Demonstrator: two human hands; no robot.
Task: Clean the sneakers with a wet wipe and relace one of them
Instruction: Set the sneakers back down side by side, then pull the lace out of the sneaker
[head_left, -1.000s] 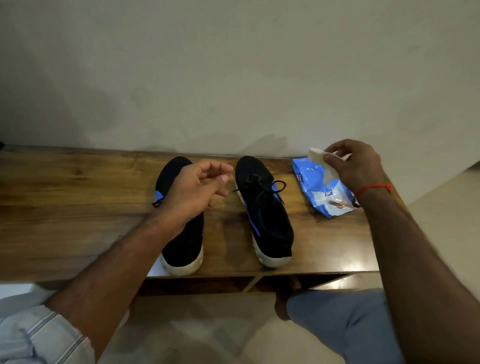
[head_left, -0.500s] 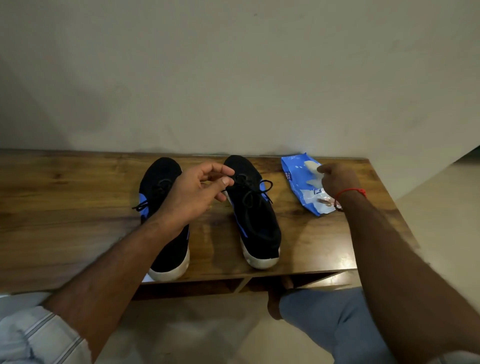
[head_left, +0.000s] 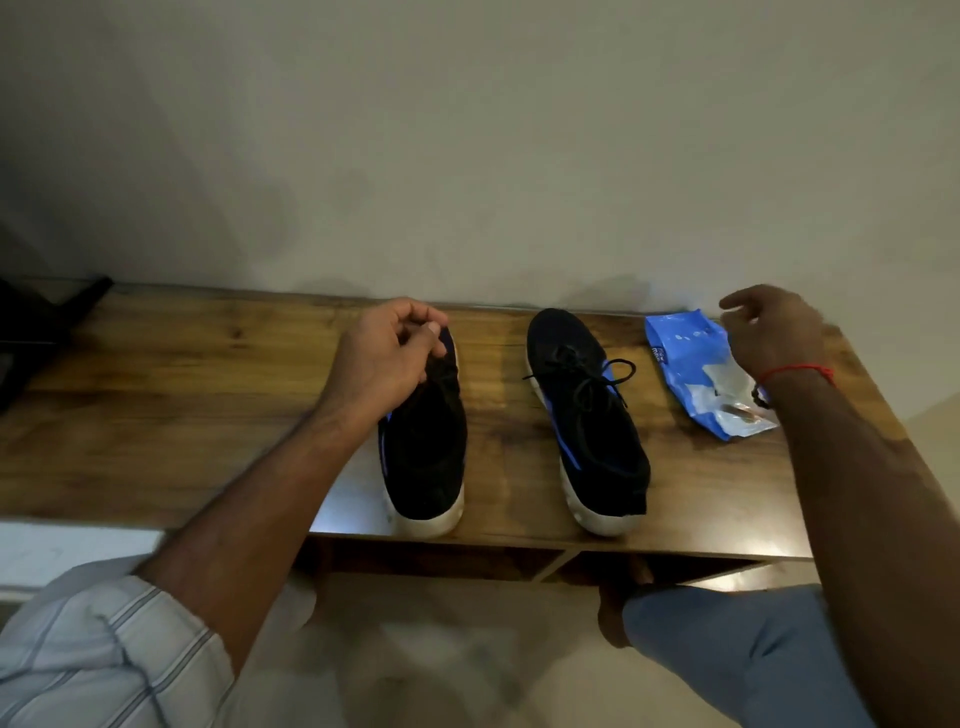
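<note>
Black sneakers with white soles sit side by side on the wooden bench (head_left: 182, 415), heels toward the near edge. Over the toe of the left sneaker (head_left: 423, 447) hovers the left hand (head_left: 387, 358), its grip loosely curled with fingertips meeting the thumb; whether it pinches a lace I cannot tell. Laces on the right sneaker (head_left: 587, 415) are tied. Above the blue wipe packet (head_left: 691, 364) the right hand (head_left: 774, 332) hangs, grip released, fingers relaxed

2 sneakers (head_left: 423, 431) (head_left: 587, 415), 1 wipes pack (head_left: 691, 364), 2 hands (head_left: 384, 353) (head_left: 774, 332), 1 table (head_left: 182, 405).
</note>
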